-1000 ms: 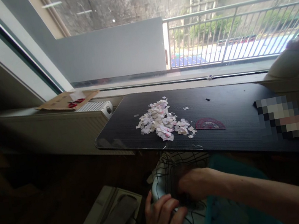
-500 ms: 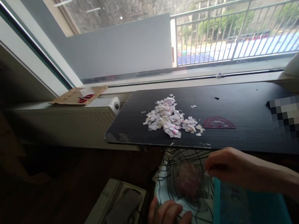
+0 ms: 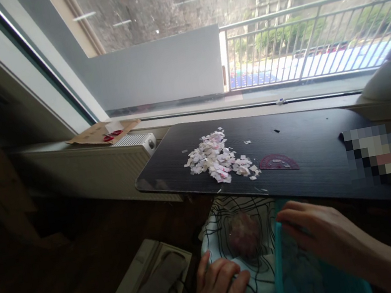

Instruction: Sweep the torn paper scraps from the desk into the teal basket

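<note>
My left hand (image 3: pixel 221 283) is curled over the near edge of a white basket (image 3: pixel 207 245) with a black-lined covering. A clear, pinkish crumpled plastic bag (image 3: pixel 244 234) lies inside it. To the right stands a turquoise plastic box (image 3: pixel 278 278) with pale scraps in its shadowed bottom. My right hand (image 3: pixel 303 221) is at the upper left of this box, its fingers bent over the rim and closed. The fingertips dip inside and are partly hidden. Beyond the hands, a heap of small cut paper pieces (image 3: pixel 210 156) lies on the black table.
On the black table (image 3: pixel 312 146) lie a pink protractor (image 3: pixel 277 162) and a blurred-out flat object (image 3: pixel 382 154). Red scissors (image 3: pixel 113 134) rest on brown paper (image 3: pixel 91 134) over the radiator (image 3: pixel 107 159). An open box (image 3: pixel 148 286) with a cable stands on the floor.
My right hand has moved from above the gap beside the basket to the turquoise box's rim. The small white piece at its fingertips no longer shows. My left hand stays on the basket.
</note>
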{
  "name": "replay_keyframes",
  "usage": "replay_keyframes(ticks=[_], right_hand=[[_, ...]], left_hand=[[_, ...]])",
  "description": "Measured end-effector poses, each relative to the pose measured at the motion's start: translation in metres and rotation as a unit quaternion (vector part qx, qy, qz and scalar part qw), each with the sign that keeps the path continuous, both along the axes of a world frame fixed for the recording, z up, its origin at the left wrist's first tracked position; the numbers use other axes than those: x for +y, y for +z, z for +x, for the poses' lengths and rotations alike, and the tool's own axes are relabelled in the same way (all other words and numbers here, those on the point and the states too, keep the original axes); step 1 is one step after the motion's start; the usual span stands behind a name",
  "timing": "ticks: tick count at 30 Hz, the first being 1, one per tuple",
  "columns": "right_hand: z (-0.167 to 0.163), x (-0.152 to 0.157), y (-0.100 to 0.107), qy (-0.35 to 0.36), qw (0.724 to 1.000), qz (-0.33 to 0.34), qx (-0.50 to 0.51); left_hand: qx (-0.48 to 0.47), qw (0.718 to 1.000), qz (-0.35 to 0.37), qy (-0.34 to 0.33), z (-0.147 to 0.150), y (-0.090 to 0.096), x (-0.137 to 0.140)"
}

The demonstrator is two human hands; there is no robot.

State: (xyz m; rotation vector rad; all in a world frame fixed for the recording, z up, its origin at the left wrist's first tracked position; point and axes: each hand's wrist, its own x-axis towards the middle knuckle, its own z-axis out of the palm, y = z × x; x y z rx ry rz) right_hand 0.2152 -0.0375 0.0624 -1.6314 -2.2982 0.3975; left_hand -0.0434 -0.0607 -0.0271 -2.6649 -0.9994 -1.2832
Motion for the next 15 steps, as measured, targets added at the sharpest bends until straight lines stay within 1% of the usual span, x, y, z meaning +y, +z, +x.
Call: replay_keyframes(ticks=[2,3,5,6,8,11,13,14,15], right_hand=[[-0.005,0.01,0.01,-0.002,1.0,0.013,-0.002],[-0.004,0.013,0.012,-0.006,1.0,0.012,-0.006],[0.004,0.013,0.012,-0.026,1.0,0.0,-0.015],[0.011,0.01,0.009,-0.041,0.999,-0.008,-0.018],[0.031,0.002,0.001,-0.083,0.996,-0.012,-0.014],[0.061,-0.005,-0.006,-0.138,0.99,0.005,0.0],[0.075,0.003,-0.004,-0.163,0.986,0.032,0.0],[0.08,0.011,-0.003,-0.172,0.984,0.045,-0.004],[0.082,0.022,-0.001,-0.184,0.981,0.064,-0.008]], left_hand=[[0.05,0.997,-0.031,-0.043,0.002,0.01,0.002],[0.108,0.989,-0.06,-0.08,0.004,0.016,0.004],[0.215,0.967,-0.072,-0.119,0.013,0.027,0.009],[0.272,0.951,-0.082,-0.124,0.019,0.031,0.011],[0.348,0.926,-0.097,-0.113,0.034,0.033,0.015],[0.399,0.905,-0.109,-0.096,0.052,0.025,0.019],[0.406,0.904,-0.108,-0.084,0.057,0.017,0.02],[0.4,0.909,-0.102,-0.06,0.056,0.013,0.021],[0.394,0.912,-0.1,-0.051,0.053,0.01,0.022]])
